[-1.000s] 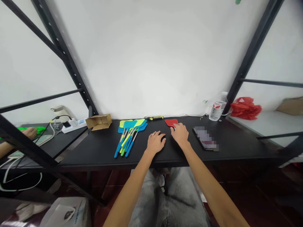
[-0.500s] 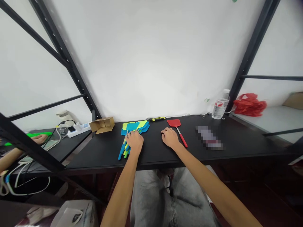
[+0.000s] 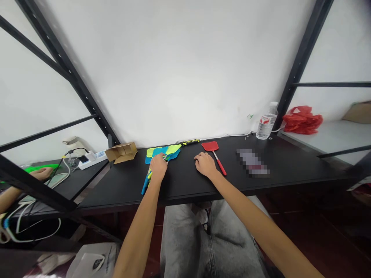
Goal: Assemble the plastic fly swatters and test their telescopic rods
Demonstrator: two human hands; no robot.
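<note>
A bunch of blue and yellow-green fly swatters (image 3: pixel 173 150) lies on the black table, heads toward the wall and handles toward the front edge. My left hand (image 3: pixel 159 167) is closed around their shafts just below the heads, covering part of them. Blue and green handles stick out below its wrist. My right hand (image 3: pixel 205 164) rests on the tabletop with nothing in it, fingers loosely extended. Just to its right lies a single red fly swatter (image 3: pixel 210 146), its red handle angled toward the front edge.
An open cardboard box (image 3: pixel 121 152) stands at the left, near a power strip (image 3: pixel 92 160). A utility knife (image 3: pixel 190 142) lies by the wall. A water bottle (image 3: pixel 266 121), a red plastic bag (image 3: pixel 302 120) and a blurred-out object (image 3: pixel 251 161) are at the right. Another person's hand (image 3: pixel 42 173) shows far left.
My left hand has closed around the shafts and gathered the swatters; their handles sit closer together and the heads have shifted. My right hand stays on the table. The view has shifted slightly.
</note>
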